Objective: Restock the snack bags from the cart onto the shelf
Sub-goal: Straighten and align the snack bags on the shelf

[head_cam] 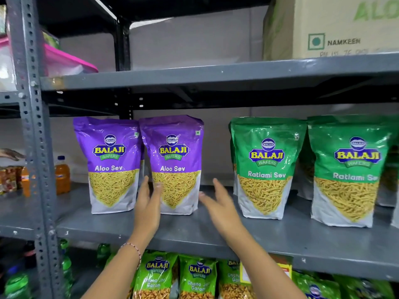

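Observation:
Two purple Aloo Sev bags stand upright side by side on the grey metal shelf: one on the left and one on the right. My left hand is open, its fingers at the lower left edge of the right purple bag. My right hand is open and blurred, held just right of that bag, holding nothing. Two green Ratlami Sev bags stand further right on the same shelf. The cart is not in view.
Green Chana Jor Garam bags fill the shelf below. A cardboard Namkeen box sits on the upper shelf, and a pink-lidded tub at upper left. Orange drink bottles stand behind the perforated upright post.

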The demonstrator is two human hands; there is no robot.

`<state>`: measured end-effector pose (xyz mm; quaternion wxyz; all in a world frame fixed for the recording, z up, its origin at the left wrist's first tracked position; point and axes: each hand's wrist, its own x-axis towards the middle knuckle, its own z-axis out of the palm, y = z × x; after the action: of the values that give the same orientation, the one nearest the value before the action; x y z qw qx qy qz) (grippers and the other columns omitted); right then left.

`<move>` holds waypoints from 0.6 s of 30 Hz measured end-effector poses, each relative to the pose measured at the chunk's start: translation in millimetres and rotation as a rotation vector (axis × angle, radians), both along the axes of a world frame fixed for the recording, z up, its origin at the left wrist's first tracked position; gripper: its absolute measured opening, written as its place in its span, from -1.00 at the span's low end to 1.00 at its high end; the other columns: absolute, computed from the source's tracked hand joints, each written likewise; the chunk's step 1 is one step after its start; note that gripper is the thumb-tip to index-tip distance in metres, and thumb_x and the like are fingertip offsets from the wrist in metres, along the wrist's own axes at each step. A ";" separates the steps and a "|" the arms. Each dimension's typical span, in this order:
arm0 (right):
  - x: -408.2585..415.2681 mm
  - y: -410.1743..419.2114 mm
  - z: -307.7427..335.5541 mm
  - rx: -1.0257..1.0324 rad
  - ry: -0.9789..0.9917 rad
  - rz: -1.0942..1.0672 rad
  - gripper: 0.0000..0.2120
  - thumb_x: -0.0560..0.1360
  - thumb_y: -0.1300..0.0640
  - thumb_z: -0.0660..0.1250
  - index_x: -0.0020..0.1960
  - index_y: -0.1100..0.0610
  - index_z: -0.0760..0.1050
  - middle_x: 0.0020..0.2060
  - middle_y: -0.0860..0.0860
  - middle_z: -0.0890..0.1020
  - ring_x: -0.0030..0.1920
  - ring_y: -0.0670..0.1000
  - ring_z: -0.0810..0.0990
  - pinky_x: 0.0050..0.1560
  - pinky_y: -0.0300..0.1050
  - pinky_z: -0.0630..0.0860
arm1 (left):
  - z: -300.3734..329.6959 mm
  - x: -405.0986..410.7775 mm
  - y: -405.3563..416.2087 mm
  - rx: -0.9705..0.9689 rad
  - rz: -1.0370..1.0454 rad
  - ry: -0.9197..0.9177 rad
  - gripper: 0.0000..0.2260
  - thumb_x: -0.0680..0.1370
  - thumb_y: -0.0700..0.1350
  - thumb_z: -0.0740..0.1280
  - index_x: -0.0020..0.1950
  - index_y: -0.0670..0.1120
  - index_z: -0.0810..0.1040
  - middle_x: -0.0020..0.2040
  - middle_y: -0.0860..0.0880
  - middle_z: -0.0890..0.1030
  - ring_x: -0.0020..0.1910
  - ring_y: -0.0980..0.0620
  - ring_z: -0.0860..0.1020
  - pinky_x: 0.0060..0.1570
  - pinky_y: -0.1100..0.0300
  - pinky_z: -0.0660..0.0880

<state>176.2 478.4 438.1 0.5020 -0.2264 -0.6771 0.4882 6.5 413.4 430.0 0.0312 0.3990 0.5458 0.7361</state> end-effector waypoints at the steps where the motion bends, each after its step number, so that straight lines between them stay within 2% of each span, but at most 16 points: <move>1: 18.5 4.5 -0.3 -0.013 0.128 -0.082 -0.48 0.53 0.17 0.36 0.46 0.04 0.34 0.35 -0.19 0.40 0.39 -0.16 0.37 0.39 -0.19 0.28 | -0.5 6.7 -3.5 0.112 0.000 0.008 -0.57 0.61 -0.01 0.22 0.48 0.04 0.30 0.43 0.16 0.39 0.30 0.44 0.38 0.33 0.36 0.30; 3: 61.3 16.1 -3.7 -0.010 0.359 -0.270 -0.67 0.52 0.26 0.35 0.20 -0.05 0.55 0.18 -0.15 0.61 0.23 -0.09 0.58 0.22 -0.21 0.46 | -3.2 25.3 -4.6 0.244 -0.021 0.044 -0.63 0.62 -0.08 0.22 0.43 0.06 0.39 0.38 0.25 0.44 0.28 0.46 0.40 0.26 0.46 0.36; 5: 102.5 33.8 -6.3 0.010 0.403 -0.441 -0.73 0.51 0.25 0.33 0.04 -0.12 0.54 0.02 -0.18 0.63 0.12 -0.03 0.61 0.02 -0.24 0.46 | -3.5 53.9 5.5 0.256 -0.101 0.080 -0.63 0.60 -0.04 0.22 0.42 0.04 0.43 0.37 0.23 0.48 0.34 0.35 0.41 0.28 0.45 0.35; 7: 125.9 55.8 -8.1 -0.011 0.317 -0.496 -0.68 0.49 0.23 0.36 0.17 -0.07 0.45 0.09 -0.19 0.57 0.22 0.03 0.54 0.00 -0.25 0.42 | -0.7 81.9 22.8 0.185 -0.199 0.125 -0.62 0.58 0.03 0.21 0.39 0.01 0.47 0.36 0.18 0.51 0.33 0.33 0.43 0.30 0.43 0.34; 8: 135.9 66.6 -8.7 -0.027 0.231 -0.497 -0.57 0.48 0.22 0.38 0.30 0.00 0.38 0.19 -0.14 0.54 0.29 0.06 0.49 0.08 -0.23 0.43 | 0.4 98.1 35.7 0.122 -0.249 0.112 -0.62 0.58 0.05 0.22 0.38 0.01 0.47 0.36 0.15 0.51 0.31 0.34 0.44 0.31 0.44 0.33; 9: 140.8 75.3 -9.3 -0.048 0.144 -0.473 -0.44 0.48 0.20 0.41 0.41 0.06 0.29 0.32 -0.05 0.48 0.35 0.08 0.44 0.19 -0.16 0.41 | 1.8 111.5 48.1 0.045 -0.308 0.067 -0.62 0.58 0.06 0.23 0.38 0.01 0.46 0.37 0.12 0.50 0.32 0.32 0.44 0.36 0.37 0.33; 11: 146.7 85.6 -12.8 -0.074 0.024 -0.370 -0.29 0.48 0.18 0.42 0.53 0.06 0.15 0.46 0.04 0.37 0.38 0.02 0.39 0.29 -0.06 0.35 | 7.0 135.9 73.8 -0.129 -0.431 -0.031 -0.63 0.60 0.06 0.22 0.39 0.01 0.44 0.41 0.05 0.47 0.39 0.14 0.42 0.46 0.08 0.29; 12: 146.9 87.0 -16.0 -0.073 0.001 -0.308 -0.28 0.48 0.17 0.41 0.54 0.04 0.14 0.47 0.03 0.36 0.34 -0.05 0.38 0.27 -0.08 0.34 | 8.9 146.2 84.2 -0.184 -0.509 -0.042 -0.66 0.62 0.04 0.18 0.37 0.01 0.46 0.40 0.02 0.49 0.39 0.07 0.42 0.46 -0.01 0.29; 14: 148.9 87.5 -20.1 -0.083 -0.036 -0.271 -0.28 0.48 0.12 0.41 0.54 0.00 0.15 0.48 0.00 0.36 0.31 -0.15 0.34 0.22 -0.14 0.31 | 12.1 165.4 98.0 -0.200 -0.649 -0.058 -0.68 0.65 0.01 0.10 0.32 -0.02 0.50 0.34 -0.04 0.55 0.32 0.05 0.50 0.42 0.01 0.34; 16: 149.0 86.3 -21.8 -0.091 -0.077 -0.330 -0.31 0.46 0.04 0.42 0.50 -0.04 0.21 0.49 0.00 0.35 0.36 -0.12 0.32 0.20 -0.13 0.30 | 15.6 173.7 101.7 -0.188 -0.660 -0.102 -0.66 0.66 0.02 0.08 0.33 -0.04 0.49 0.31 -0.06 0.58 0.28 0.05 0.54 0.39 0.02 0.37; 18: 151.1 83.4 -20.6 -0.094 -0.094 -0.371 -0.36 0.44 0.03 0.42 0.45 -0.06 0.27 0.48 0.03 0.36 0.44 0.01 0.33 0.18 -0.12 0.31 | 17.1 175.8 104.1 -0.190 -0.624 -0.136 -0.67 0.65 0.02 0.08 0.31 -0.03 0.50 0.29 -0.08 0.59 0.29 -0.02 0.53 0.40 -0.04 0.37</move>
<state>327.2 561.8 417.5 0.5401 -0.3931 -0.6230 0.4070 182.3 517.6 447.1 0.3288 0.4922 0.4601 0.6618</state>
